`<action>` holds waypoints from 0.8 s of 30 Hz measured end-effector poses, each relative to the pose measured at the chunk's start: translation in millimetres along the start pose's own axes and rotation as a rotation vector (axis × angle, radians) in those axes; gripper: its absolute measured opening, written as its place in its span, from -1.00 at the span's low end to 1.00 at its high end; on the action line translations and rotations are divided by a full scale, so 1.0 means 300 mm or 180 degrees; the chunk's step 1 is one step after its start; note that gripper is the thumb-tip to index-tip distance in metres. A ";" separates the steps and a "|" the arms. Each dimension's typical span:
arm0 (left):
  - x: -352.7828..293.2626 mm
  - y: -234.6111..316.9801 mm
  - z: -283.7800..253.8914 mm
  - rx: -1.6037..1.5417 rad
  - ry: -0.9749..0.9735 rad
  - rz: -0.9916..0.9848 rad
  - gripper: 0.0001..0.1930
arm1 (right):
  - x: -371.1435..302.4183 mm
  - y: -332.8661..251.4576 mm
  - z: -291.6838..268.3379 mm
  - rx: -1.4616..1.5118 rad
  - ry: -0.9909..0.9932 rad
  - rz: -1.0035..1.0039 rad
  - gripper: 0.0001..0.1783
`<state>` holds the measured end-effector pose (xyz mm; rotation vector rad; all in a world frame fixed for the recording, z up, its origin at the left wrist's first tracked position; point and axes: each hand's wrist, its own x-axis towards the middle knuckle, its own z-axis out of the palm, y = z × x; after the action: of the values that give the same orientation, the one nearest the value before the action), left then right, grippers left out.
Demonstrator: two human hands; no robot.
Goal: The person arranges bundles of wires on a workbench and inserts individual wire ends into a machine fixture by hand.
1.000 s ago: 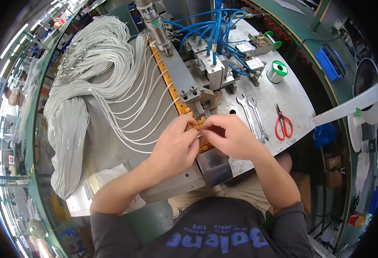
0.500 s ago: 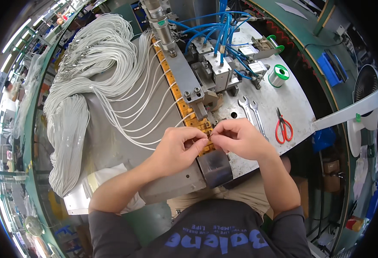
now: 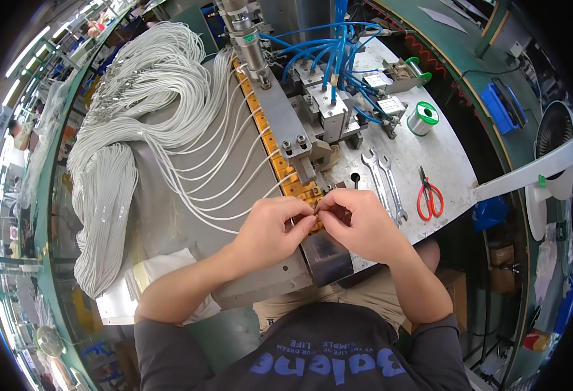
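Over the near end of a row of yellow fixture blocks (image 3: pixel 268 138), my two hands meet fingertip to fingertip. My left hand (image 3: pixel 267 228) is closed in a pinch on a white cable (image 3: pixel 221 228), which runs in from the left and passes behind the hand. Thumb and forefinger of my right hand (image 3: pixel 363 225) are pinched at the cable's end; whatever tiny piece lies between them is hidden. Several other white cables curve from a big bundle (image 3: pixel 162 78) to the yellow blocks. A steel press arm (image 3: pixel 280 117) stands just beyond my hands.
Right of the blocks lie two spanners (image 3: pixel 391 186) and red-handled scissors (image 3: pixel 431 201). Behind them stand a wire spool (image 3: pixel 423 119) with green rims and a machine with blue air hoses (image 3: pixel 338 52). White sheets (image 3: pixel 169 267) lie at the near left edge.
Both hands have shifted slightly, the right one a little lower, and the fingertips stay together. A bit of white cable now shows inside the left hand's grip.
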<state>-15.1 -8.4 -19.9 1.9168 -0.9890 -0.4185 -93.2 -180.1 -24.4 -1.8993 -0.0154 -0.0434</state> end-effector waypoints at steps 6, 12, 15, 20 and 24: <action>-0.006 -0.003 0.006 0.0099 0.0083 0.0115 -0.93 | 0.008 0.004 0.010 -0.0207 0.0069 -0.0159 -0.92; -0.013 -0.007 0.013 -0.0307 0.0169 0.0009 -0.92 | 0.029 0.038 -0.028 0.1544 -0.0473 0.1078 -0.87; -0.015 -0.019 0.017 -0.0751 -0.0041 -0.0251 -0.92 | 0.023 0.046 -0.044 0.1741 -0.0730 0.1007 -0.85; -0.016 -0.023 -0.002 -0.0251 -0.0419 0.0090 -0.91 | 0.041 0.047 -0.051 0.0419 -0.0883 0.0159 -0.85; -0.011 -0.033 -0.003 0.0512 -0.0354 0.0022 -0.92 | 0.061 0.098 -0.082 0.0426 -0.0980 0.0545 -0.84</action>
<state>-11.8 -2.7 -28.2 2.0512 -1.1309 -0.4575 -74.5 -213.1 -43.7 -1.7511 -0.0630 0.3582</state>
